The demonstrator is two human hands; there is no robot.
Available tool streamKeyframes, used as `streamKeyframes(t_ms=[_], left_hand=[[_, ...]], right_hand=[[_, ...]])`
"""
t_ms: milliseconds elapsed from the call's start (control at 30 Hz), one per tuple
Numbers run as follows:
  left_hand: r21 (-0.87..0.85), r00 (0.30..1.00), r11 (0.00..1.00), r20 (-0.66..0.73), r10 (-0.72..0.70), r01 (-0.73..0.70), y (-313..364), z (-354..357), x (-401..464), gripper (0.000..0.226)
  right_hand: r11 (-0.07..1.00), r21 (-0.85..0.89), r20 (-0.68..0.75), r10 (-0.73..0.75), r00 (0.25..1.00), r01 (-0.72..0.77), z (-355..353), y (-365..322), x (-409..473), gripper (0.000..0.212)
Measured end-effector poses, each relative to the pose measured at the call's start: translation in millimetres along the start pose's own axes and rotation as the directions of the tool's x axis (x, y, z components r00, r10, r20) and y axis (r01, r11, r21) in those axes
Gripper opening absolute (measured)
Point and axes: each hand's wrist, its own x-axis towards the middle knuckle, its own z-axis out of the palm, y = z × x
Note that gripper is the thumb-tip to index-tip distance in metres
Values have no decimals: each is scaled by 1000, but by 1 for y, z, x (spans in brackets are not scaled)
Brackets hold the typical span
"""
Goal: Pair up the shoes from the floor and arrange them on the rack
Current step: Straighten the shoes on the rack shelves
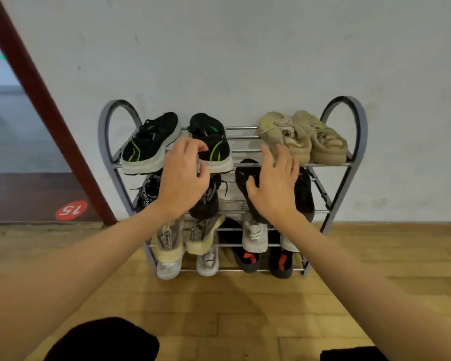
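A grey metal shoe rack (360, 131) stands against the wall with pairs on every shelf. On its top shelf are two black sneakers with green stripes, the left one (151, 144) and the right one (212, 131), plus a beige pair (305, 138). My left hand (182, 178) is closed on the heel of the right black sneaker, thumb under the sole. My right hand (274, 186) is spread open in front of a black shoe (304, 194) on the second shelf; whether it touches the shoe is unclear.
Lower shelves hold black strap shoes (146, 195), beige strap sneakers (167, 238), white shoes (254, 237) and black shoes with red marks (280, 264). Wooden floor (245, 308) lies in front. A dark red door frame (50, 105) and a red floor sticker (71, 210) are at left.
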Motion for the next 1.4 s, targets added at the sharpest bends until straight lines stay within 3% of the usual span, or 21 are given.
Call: streamKeyframes(t_ms=[100, 200, 333, 433, 567, 867, 1033, 1233, 1400], left_hand=[[172, 993, 979, -73, -94, 105, -36, -24, -3, 38], [289, 991, 950, 21, -130, 118, -72, -43, -2, 54], [317, 954, 945, 245, -170, 87, -107, -53, 3, 55], [241, 937, 969, 321, -140, 62, -119, -53, -1, 54], [172, 952, 984, 292, -93, 44, -123, -50, -5, 49], [187, 980, 982, 186, -74, 38, -144, -54, 8, 31], [226, 978, 972, 174, -112, 71, -146, -45, 12, 36], [105, 988, 989, 103, -112, 101, -146, -39, 6, 43], [64, 986, 998, 165, -27, 17, -150, -43, -9, 53]], right_hand=[[993, 119, 6, -13, 1000, 12, 7, -33, 8, 66], [953, 297, 151, -107, 983, 59, 17, -59, 17, 74], [977, 201, 206, -112, 972, 70, 37, -74, 32, 68], [987, 137, 197, -113, 974, 86, 45, -77, 40, 50], [970, 169, 90, -194, 977, 177, 56, -79, 37, 40], [959, 273, -42, -65, 997, 74, 85, -130, 48, 39], [972, 227, -50, -50, 998, 60, 101, -149, 52, 42], [968, 226, -80, -94, 992, 109, 111, -140, 46, 37], [943, 273, -72, -179, 981, 192, 113, -132, 41, 41]])
